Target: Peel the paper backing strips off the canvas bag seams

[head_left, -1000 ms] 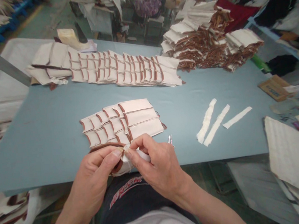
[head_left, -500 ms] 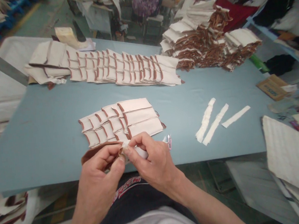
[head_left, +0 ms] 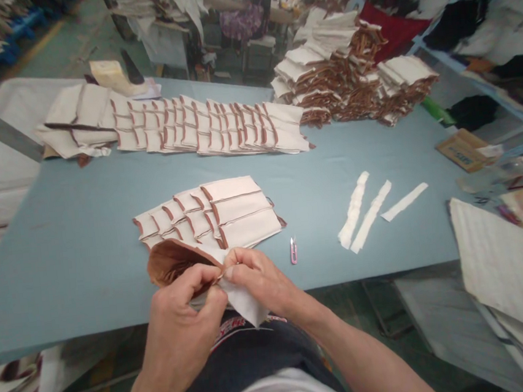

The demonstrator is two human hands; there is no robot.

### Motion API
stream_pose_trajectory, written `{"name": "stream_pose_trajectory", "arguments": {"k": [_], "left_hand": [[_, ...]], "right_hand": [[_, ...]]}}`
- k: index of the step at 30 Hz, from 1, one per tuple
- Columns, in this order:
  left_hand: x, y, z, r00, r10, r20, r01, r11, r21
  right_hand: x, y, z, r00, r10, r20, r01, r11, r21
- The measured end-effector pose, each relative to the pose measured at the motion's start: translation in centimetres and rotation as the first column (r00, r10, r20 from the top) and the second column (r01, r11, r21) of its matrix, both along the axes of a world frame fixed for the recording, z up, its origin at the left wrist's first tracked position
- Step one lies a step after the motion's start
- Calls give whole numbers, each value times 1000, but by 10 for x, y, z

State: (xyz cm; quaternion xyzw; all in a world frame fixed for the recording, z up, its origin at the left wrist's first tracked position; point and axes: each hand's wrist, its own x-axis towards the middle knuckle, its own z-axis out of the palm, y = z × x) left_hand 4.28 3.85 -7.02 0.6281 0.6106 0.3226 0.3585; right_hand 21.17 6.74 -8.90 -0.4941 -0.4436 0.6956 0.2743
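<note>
My left hand [head_left: 185, 317] and my right hand [head_left: 257, 276] meet at the near edge of the blue table [head_left: 62, 240]. Both pinch one cloth piece [head_left: 175, 263], brown inside with a white flap hanging below my right fingers. Just beyond it lies a fanned batch of cream pieces with brown trim [head_left: 212, 216]. A small pink thread snip [head_left: 293, 251] rests on the table right of my right hand.
A long overlapped row of the same pieces [head_left: 199, 128] runs across the far side. A tall heap of them [head_left: 347, 77] stands at the far right. Three white strips [head_left: 374, 210] lie to the right. A cardboard box [head_left: 463, 150] and white sheets [head_left: 504, 265] border the right edge.
The piece between my hands has opened up, its brown inside now showing. The white flap now hangs down. The pink snip, earlier close behind my right hand, now lies in full view on the table.
</note>
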Motion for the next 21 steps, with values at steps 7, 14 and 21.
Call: {"name": "stream_pose_trajectory", "arguments": {"k": [7,14,21], "left_hand": [[-13,27,24,977,-80,198,123,970,-212],[-19,26,53,925,-243,292,293,945,-143],[-16,17,65,938,-336,84,333,942,47]], "right_hand": [[2,1,7,999,-42,11,39,983,182],[31,21,56,990,32,135,-131,548,826],[39,40,79,859,169,484,-513,271,815]]}}
